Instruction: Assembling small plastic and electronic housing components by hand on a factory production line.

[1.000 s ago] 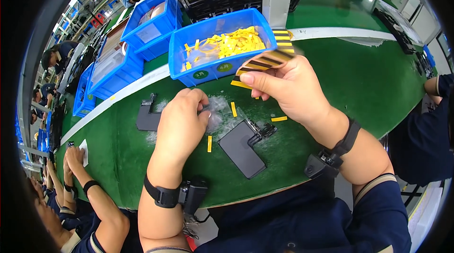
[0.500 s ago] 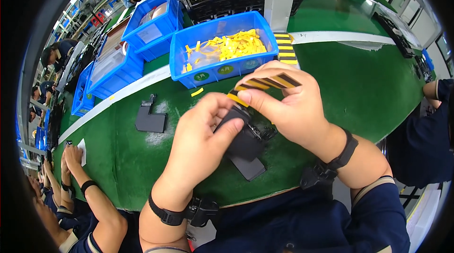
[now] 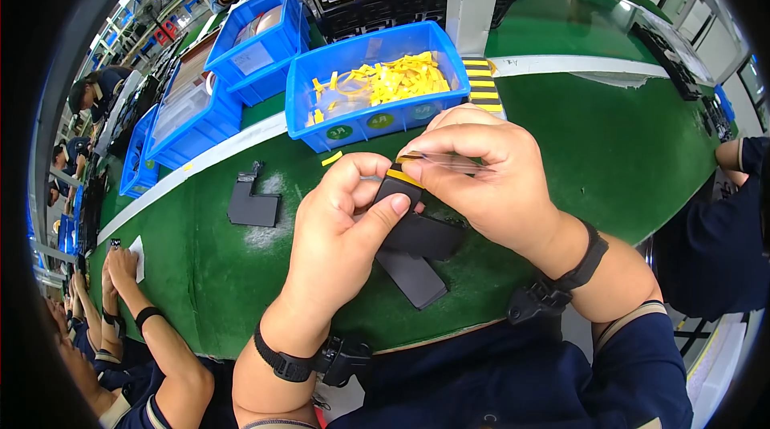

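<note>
My left hand is closed around a black L-shaped part, the thumb pressed flat on its narrow arm. Across the top end of that arm lies a yellow strip. In the fingers of my right hand is a thin strip sheet, seen nearly edge-on; the fingertips touch the part's end beside the yellow strip. Beneath the held part, another black part rests on the green table. A similar black L-shaped part lies to the left of my left hand.
A blue bin of loose yellow strips stands beyond my hands, with a single yellow strip before it. More blue bins are at the left. A grey post rises behind. Co-worker's hands are at the left.
The striped sheet has tilted from showing its black and yellow face to nearly edge-on. The yellow strip now lies across the part's end, and the black part has turned in my left hand.
</note>
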`<state>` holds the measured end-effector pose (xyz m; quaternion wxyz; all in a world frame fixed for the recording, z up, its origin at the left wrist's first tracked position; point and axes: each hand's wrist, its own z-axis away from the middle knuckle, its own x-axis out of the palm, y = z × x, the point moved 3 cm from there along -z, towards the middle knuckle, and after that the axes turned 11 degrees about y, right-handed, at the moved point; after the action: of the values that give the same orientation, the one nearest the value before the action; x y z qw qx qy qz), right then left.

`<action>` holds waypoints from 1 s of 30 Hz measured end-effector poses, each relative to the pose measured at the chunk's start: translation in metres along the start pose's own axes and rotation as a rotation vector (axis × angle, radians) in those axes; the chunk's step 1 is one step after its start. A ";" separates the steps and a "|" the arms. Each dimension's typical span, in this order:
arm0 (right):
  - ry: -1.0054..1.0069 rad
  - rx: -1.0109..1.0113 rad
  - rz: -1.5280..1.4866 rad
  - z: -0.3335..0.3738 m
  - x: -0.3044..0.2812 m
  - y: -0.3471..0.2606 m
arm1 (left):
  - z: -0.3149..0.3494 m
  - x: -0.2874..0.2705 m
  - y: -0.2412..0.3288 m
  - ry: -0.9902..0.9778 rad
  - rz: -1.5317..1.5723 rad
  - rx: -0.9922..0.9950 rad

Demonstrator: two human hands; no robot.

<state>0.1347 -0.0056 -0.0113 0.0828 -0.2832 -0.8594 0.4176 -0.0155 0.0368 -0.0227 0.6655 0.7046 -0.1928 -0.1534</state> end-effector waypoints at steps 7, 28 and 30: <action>-0.034 -0.249 0.164 -0.002 -0.001 -0.009 | 0.001 0.001 0.004 -0.004 0.034 -0.010; -0.069 -0.678 0.450 0.000 0.001 -0.026 | 0.000 -0.005 0.004 0.122 -0.035 -0.020; -0.064 -0.640 0.469 0.000 -0.003 -0.025 | 0.001 -0.005 0.002 0.121 -0.034 0.020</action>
<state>0.1269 -0.0195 0.0076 -0.1341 -0.4699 -0.8604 0.1448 -0.0207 0.0383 -0.0206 0.6660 0.7225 -0.1418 -0.1197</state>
